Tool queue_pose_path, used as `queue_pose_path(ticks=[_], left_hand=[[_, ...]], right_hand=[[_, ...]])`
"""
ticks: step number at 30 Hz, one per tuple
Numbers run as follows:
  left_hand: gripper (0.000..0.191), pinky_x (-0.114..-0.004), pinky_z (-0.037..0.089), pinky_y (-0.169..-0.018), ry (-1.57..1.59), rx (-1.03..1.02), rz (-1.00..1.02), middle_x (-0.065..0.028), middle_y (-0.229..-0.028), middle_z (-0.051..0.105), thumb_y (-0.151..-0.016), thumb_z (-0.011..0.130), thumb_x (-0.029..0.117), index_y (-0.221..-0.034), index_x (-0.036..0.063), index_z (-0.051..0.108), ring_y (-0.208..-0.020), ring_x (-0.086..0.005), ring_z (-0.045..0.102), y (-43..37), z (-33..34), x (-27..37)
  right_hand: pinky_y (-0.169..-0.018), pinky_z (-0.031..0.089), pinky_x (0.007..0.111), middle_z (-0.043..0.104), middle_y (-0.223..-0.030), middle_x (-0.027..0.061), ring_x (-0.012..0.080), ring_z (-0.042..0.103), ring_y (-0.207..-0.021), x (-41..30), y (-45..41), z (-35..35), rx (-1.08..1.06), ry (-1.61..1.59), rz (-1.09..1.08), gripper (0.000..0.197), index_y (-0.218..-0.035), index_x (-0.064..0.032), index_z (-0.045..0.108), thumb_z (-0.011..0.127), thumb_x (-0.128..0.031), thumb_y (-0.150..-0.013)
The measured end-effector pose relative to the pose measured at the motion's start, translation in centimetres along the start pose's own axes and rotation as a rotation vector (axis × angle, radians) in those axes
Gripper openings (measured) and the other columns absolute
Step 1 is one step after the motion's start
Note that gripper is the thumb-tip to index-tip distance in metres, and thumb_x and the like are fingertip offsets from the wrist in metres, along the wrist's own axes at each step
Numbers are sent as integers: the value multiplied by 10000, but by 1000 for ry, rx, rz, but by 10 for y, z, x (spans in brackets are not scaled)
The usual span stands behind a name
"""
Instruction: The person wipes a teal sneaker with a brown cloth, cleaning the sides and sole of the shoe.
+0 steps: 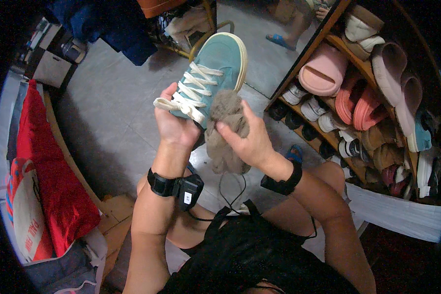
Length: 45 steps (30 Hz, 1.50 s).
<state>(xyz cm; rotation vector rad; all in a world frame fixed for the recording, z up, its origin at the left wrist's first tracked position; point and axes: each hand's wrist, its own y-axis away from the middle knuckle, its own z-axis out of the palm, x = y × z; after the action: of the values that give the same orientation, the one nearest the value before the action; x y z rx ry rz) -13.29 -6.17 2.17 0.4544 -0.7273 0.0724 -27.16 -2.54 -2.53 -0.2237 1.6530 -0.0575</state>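
A teal sneaker (218, 55) with a cream sole and white laces tied in a bow (183, 104) is held up before me, its toe pointing away. My left hand (176, 125) grips it around the heel end; some of those fingers are hidden beneath the shoe. In my right hand (251, 137) is a bunched grey-brown cloth (226, 128), pinched between thumb and fingers. The cloth's upper part lies against the sneaker's right side, and its lower folds hang below my fingers.
At right, a wooden shoe rack (312, 117) holds pink slides (323, 70), coral sandals (367, 104) and several sneakers. A mirror (257, 22) stands beyond. Left are a red cloth (55, 165) and a dark cabinet (53, 70). Dark blue fabric (114, 29) hangs at the top.
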Motion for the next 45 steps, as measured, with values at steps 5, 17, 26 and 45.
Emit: queue_pose_path(ticks=[5, 17, 26, 45], left_hand=[[377, -473, 399, -974, 62, 48, 57, -137, -1201, 536, -922, 371, 322, -1156, 47, 480, -1104, -309, 511, -7, -1, 3], [440, -462, 345, -1027, 220, -64, -10, -185, -1230, 526, -909, 389, 294, -1183, -38, 480, -1139, -321, 495, -28, -12, 6], [465, -454, 346, -1023, 430, -746, -471, -183, -1211, 546, -902, 394, 311, -1197, -35, 494, -1118, -324, 511, -25, -32, -7], [399, -442, 383, -984, 134, 127, 57, -148, -1156, 571, -884, 403, 301, -1122, 5, 526, -1062, -298, 535, -7, 5, 3]], right_hand=[[-704, 505, 443, 630, -866, 251, 421, 614, -806, 10, 20, 15, -251, 259, -12, 512, -1113, 4, 508, 669, -338, -767], [-737, 488, 340, 634, -886, 146, 237, 631, -834, 20, -23, -37, 35, 447, -6, 410, -1037, -14, 526, 687, -296, -786], [-789, 491, 300, 674, -941, 113, 174, 637, -858, -8, -62, -74, 246, 151, -123, 442, -1143, -25, 568, 652, -323, -829], [-713, 488, 438, 628, -888, 203, 393, 608, -822, 21, 27, 9, -282, 292, 39, 407, -1042, -58, 503, 671, -318, -778]])
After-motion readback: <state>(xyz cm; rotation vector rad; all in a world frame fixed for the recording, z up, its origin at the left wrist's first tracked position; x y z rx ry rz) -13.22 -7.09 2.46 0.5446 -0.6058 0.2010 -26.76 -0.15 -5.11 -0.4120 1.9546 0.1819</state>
